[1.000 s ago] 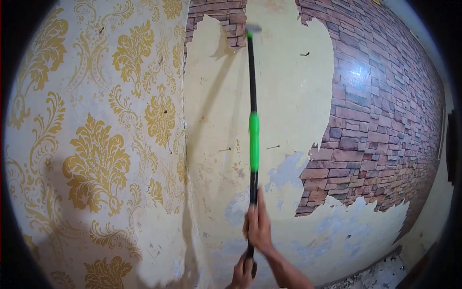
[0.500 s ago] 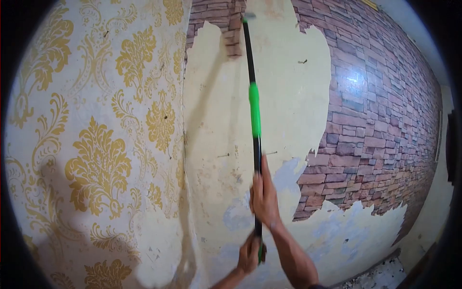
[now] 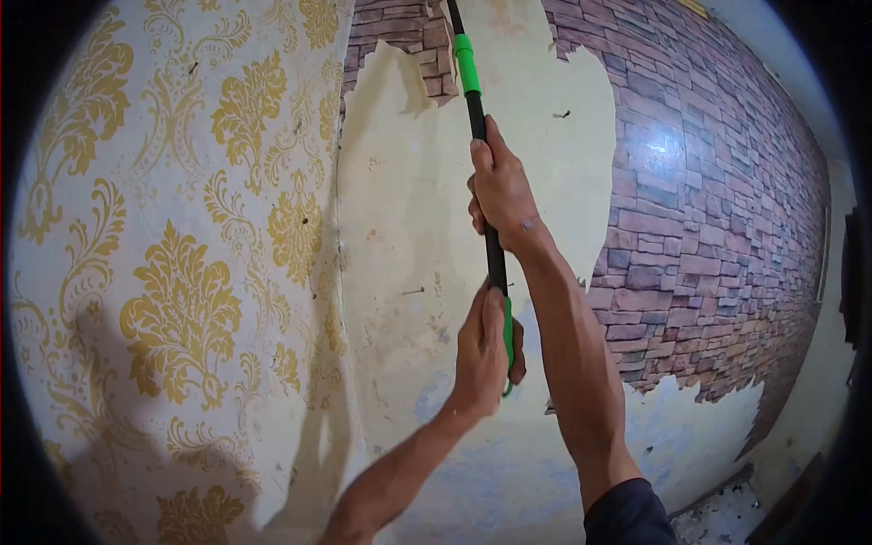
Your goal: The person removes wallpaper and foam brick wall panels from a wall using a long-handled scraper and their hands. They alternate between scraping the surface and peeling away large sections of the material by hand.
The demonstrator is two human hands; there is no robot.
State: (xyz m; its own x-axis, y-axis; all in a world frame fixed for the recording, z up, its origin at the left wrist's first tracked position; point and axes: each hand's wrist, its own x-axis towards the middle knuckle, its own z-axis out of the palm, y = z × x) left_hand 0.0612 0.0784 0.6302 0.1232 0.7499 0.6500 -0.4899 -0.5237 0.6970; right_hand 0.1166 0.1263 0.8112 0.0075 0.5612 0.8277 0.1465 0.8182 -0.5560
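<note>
A black and green pole [image 3: 468, 65] rises along the wall, its top end beyond the upper edge of the view. My right hand [image 3: 501, 186] is wrapped round the black shaft below the upper green sleeve. Lower down, my left hand [image 3: 484, 350] grips the pole at its green bottom handle. Behind them is bare cream wall [image 3: 545, 163] with ragged edges of brick-pattern wallpaper [image 3: 695, 218]. Beside the upper shaft, a strip of brick-pattern paper [image 3: 436, 59] hangs with a loose, curled edge.
Gold-patterned wallpaper [image 3: 186, 309] covers the left wall, with shadows on it. Nails [image 3: 414, 291] stick out of the bare wall. Debris lies on a surface [image 3: 722, 518] at the lower right. A dark object [image 3: 854, 277] stands at the right edge.
Both hands and the pole have moved upward along the wall. The pole's top has left the view, and more of both forearms and a dark sleeve now show.
</note>
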